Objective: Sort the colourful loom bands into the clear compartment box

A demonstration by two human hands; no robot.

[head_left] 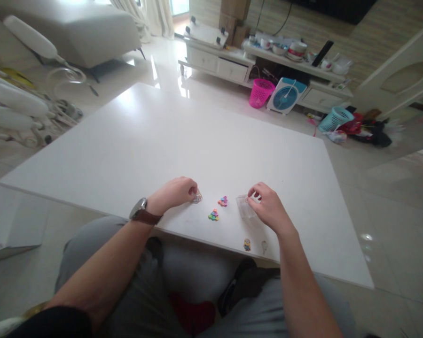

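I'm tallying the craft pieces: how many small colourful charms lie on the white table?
3. One multicoloured charm lies between the hands, a second just nearer the person, a third by the near table edge. More may be hidden under the left hand or right hand.

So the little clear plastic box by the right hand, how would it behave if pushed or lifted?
The clear plastic box looks thin-walled and small beside the right hand, so probably very light. It lies flat on the smooth white table, so a push would likely slide it, not tip it. Its glossy sides may be slippery for fingers.
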